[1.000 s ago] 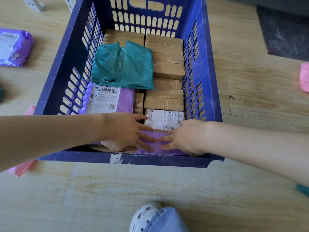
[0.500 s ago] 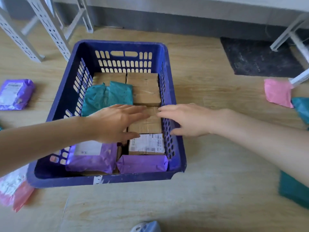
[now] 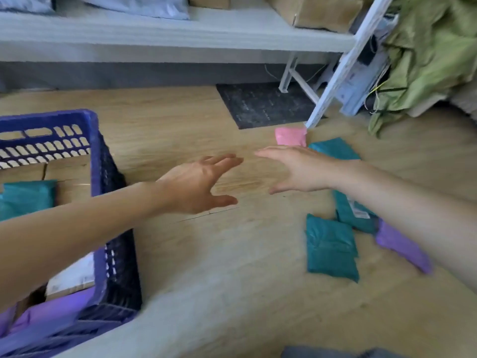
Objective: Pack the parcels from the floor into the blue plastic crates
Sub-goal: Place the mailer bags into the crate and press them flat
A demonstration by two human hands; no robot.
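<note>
- Held left hand (image 3: 196, 187) and right hand (image 3: 296, 171) out empty, fingers straight.
- Seemed mid-fetch: pink parcel (image 3: 290, 136) just beyond right fingertips, blue crate (image 3: 95, 151) left of both.
- Needed next, likely: a grip on it.

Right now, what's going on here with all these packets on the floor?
A person is packing parcels into the blue crate, already partly filled. Both hands are empty: the left hand and the right hand reach out open above the wooden floor, toward loose parcels to the crate's right. A pink parcel, a teal parcel and a purple parcel lie there, not yet packed.
</note>
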